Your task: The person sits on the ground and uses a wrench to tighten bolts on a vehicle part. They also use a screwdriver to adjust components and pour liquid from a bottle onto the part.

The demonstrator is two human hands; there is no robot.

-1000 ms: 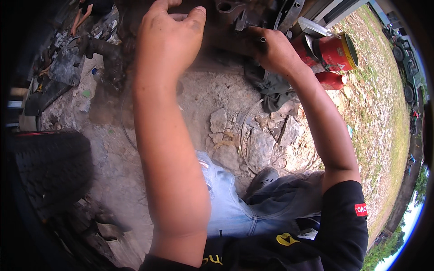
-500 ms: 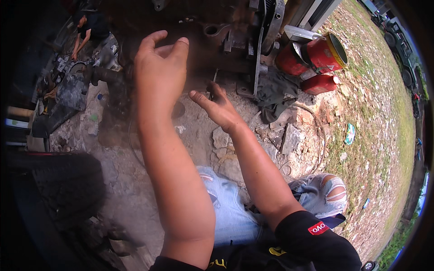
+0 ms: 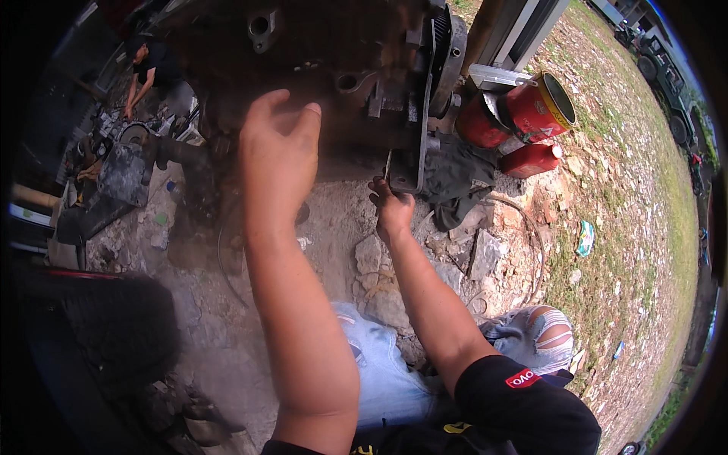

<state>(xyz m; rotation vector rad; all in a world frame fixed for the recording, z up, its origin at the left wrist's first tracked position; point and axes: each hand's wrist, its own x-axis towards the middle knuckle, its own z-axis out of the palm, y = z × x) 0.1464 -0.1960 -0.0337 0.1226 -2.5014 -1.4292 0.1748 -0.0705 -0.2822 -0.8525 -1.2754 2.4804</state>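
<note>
A dark, greasy engine block (image 3: 318, 57) fills the upper middle, with a metal lug with a hole (image 3: 350, 82) and a flat plate (image 3: 426, 114) at its right end. In front of its lower face is my left hand (image 3: 279, 152), thumb and forefinger apart, with nothing seen in it. Its other fingers are partly hidden. My right hand (image 3: 393, 211) has its blackened fingers closed just below the plate's lower corner. From it a thin, light metal strip or rod (image 3: 389, 162) sticks up; its exact kind cannot be made out.
Red buckets (image 3: 523, 114) and a red jug (image 3: 531, 160) stand at the right by a dark cloth (image 3: 455, 178). A tyre (image 3: 114, 334) lies at left. Another person (image 3: 155, 72) works among parts at far left. Broken stone and a thin cable (image 3: 542, 243) cover the ground.
My right hand has moved right and up toward the plate, and its fingers have closed in. My left hand is slightly lower and further right in view. The whole view has shifted somewhat.
</note>
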